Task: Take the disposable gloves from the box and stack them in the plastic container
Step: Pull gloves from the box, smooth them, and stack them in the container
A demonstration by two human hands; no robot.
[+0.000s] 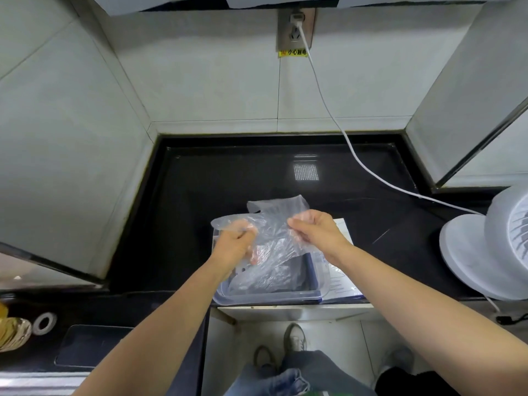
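Yellow sticker (293, 52) under the wall socket (296, 30), reading 小心触电 in dark characters. White cable (328, 110) plugged in there, trailing down the tiles and across the black counter (200, 195) to a white fan (485, 247) at the right. On the box (341, 277), faint blue line drawings like glove fingers plus some print, too small to read. Clear glove (274, 221) held up in the air, spread between both hands over the container (268, 299). Left hand (234, 244) curled, pinching the glove's left edge, one glove finger poking out leftward above the knuckles. Right hand (317, 232) likewise curled, pinching the right edge between thumb and fingers. Glove's cuff end hanging down toward the container, whether touching what lies inside cannot be told. Container at the counter's front edge, clear-walled with a bluish rim, crumpled clear film (265, 278) lying inside. Box flat on the counter just right of the container, partly hidden behind it. Far left, on a lower dark surface, a tape roll (44, 323).
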